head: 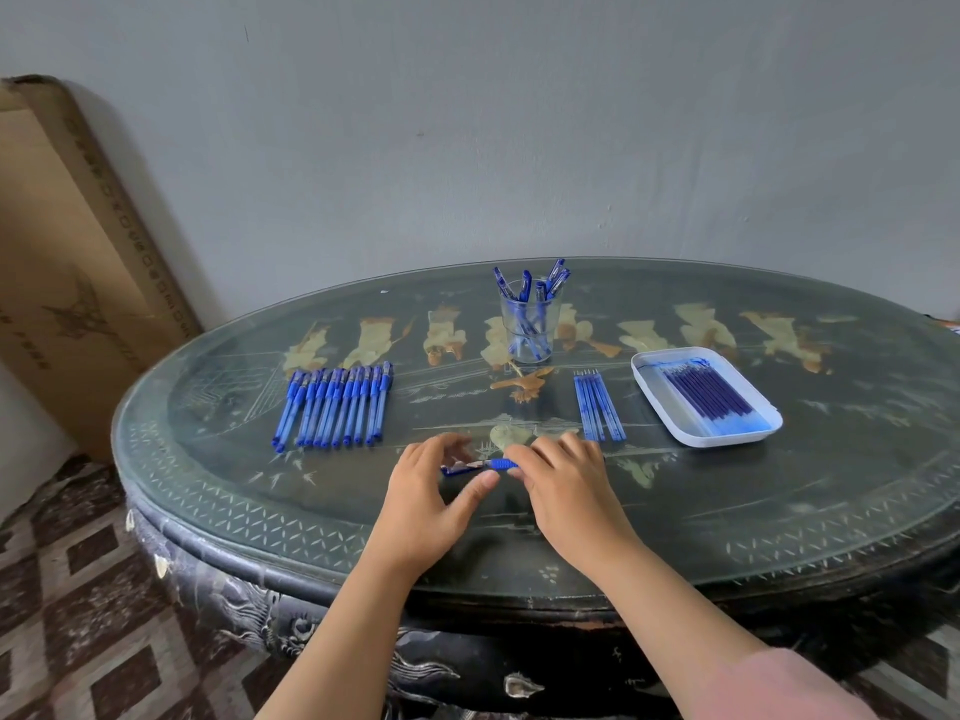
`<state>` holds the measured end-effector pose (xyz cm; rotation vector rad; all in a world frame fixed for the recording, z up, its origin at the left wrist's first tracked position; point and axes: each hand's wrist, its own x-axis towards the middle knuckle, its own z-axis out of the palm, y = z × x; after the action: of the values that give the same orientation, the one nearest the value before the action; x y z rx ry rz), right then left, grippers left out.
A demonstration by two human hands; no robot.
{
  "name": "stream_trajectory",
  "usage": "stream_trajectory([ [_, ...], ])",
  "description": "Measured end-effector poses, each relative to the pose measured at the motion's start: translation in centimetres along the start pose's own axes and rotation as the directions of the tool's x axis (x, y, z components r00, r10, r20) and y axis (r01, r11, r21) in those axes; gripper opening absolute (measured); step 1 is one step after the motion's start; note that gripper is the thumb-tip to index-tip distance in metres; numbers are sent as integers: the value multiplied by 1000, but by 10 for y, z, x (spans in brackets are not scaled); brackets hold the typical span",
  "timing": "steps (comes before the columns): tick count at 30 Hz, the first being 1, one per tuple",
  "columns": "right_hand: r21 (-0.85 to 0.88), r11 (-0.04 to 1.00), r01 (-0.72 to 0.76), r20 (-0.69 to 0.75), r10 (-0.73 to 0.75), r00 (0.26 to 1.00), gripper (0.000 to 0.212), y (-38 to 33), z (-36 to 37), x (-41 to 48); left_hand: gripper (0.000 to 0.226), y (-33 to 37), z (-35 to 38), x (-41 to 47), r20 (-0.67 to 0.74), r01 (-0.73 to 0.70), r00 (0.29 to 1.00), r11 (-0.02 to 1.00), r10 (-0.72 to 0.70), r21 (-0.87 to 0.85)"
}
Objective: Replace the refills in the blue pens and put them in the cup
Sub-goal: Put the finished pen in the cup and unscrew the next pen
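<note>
A blue pen [480, 465] lies crosswise just above the table between my two hands. My left hand [434, 498] pinches its clear barrel end, and my right hand [563, 483] grips the blue rubber grip end. A row of several blue pens [335, 405] lies on the table to the left. A clear cup [529, 324] at the back holds several blue pens upright. Several loose refills [598, 406] lie right of centre. A white tray [649, 374] at the right holds a bundle of dark blue refills [709, 389].
The oval dark table [675, 537] has a glass top and stands against a grey wall. A large cardboard box [67, 262] leans on the wall at the left. Patterned floor tiles [78, 589] show at the lower left.
</note>
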<state>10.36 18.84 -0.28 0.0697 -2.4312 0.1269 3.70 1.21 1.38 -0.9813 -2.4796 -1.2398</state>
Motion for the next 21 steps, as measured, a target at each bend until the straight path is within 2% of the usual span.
stream_trajectory([
  [4, -12, 1000, 10, 1, -10, 1000, 14, 0, -1, 0, 4, 0, 1, 1, -31, -52, 998, 998, 54, 38],
  [7, -12, 1000, 5, 3, -5, 1000, 12, -1, -1, 0, 30, 1, 0, 2, -36, 14, 999, 999, -13, 32],
  [12, -5, 1000, -5, -1, 5, 1000, 14, -1, -2, 1, 42, 5, -3, 0, -12, 64, 998, 998, -64, -5],
  [14, 2, 1000, -5, 1, 5, 1000, 23, -1, -3, 1, 39, 5, -3, 0, -16, 94, 995, 995, -95, -37],
  [18, 24, 1000, -7, 33, 6, 999, 59, -1, -4, -1, 23, 3, -3, -1, -43, 146, 988, 987, -149, -73],
  [21, 27, 999, -19, 16, 18, 1000, 64, 0, -5, -1, 12, 2, -4, -1, -113, 193, 972, 974, -206, -117],
])
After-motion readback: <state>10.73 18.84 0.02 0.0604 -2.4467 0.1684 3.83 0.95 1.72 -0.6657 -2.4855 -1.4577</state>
